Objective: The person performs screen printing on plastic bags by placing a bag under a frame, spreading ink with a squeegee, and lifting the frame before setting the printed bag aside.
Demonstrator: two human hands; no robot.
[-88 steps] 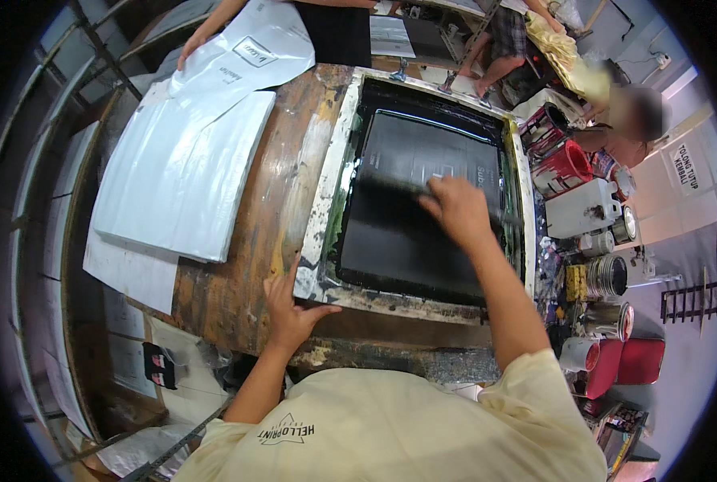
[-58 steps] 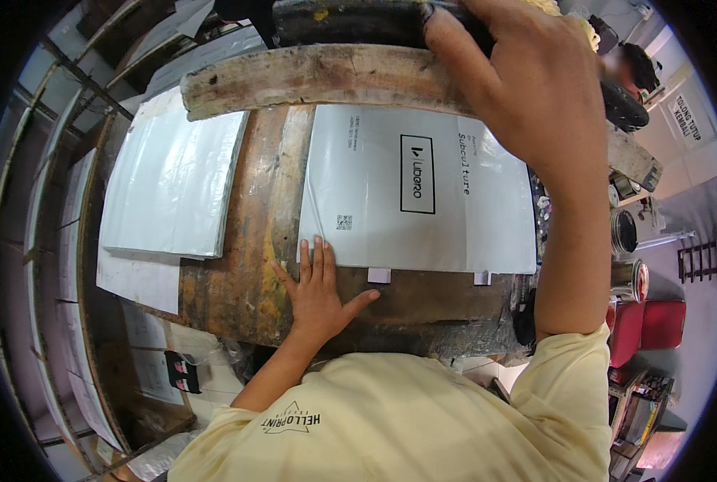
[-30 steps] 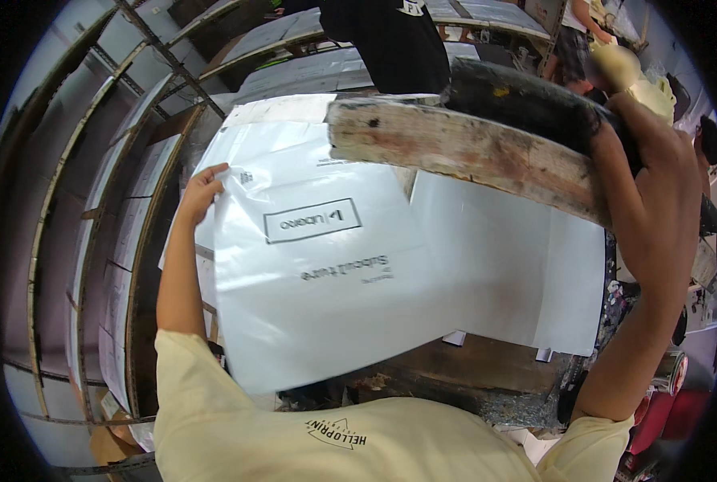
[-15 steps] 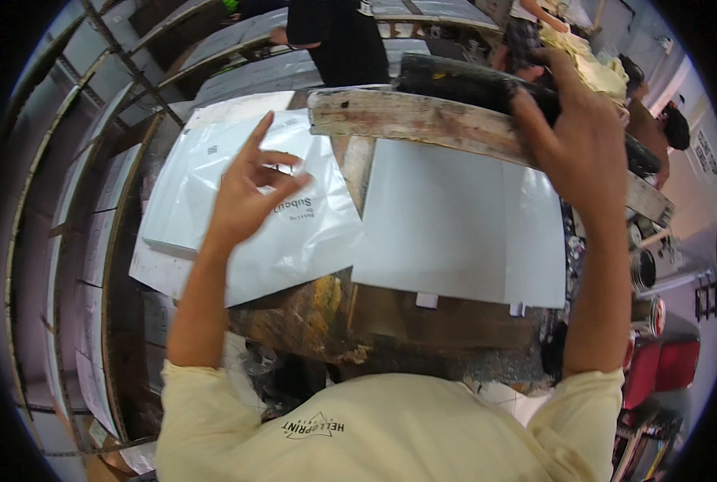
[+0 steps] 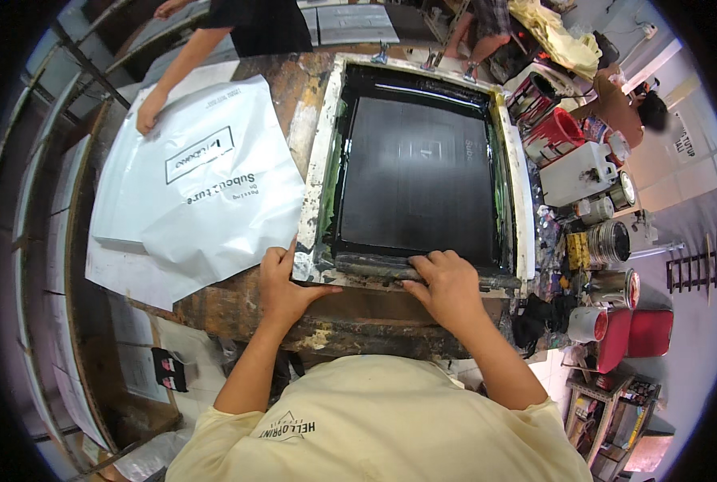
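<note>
A screen-printing frame [image 5: 523,217] with a pale, ink-stained rim lies flat on the worktable, its mesh [image 5: 414,185] covered with wet black ink. Along the near inner side lies a dark squeegee [image 5: 366,265]. My right hand [image 5: 447,285] is closed over the squeegee's right part. At the frame's near left corner is my left hand [image 5: 282,285], thumb and index finger spread around the corner, the other fingers partly curled. White printed plastic bags [image 5: 214,217] are stacked to the left. A co-worker's hand [image 5: 151,112] touches the far left of that stack.
Metal clamps [image 5: 429,60] stand at the frame's far edge. Paint cans [image 5: 607,241], a red bucket [image 5: 555,132] and a white jerrycan [image 5: 575,173] crowd the right side. A drying rack [image 5: 61,217] runs along the left; a red chair [image 5: 647,333] stands at right.
The raised screen frame has come down flat, covering the white sheet. My right hand has moved from its far edge to the squeegee, my left to the near corner. A co-worker's arm now reaches the bags.
</note>
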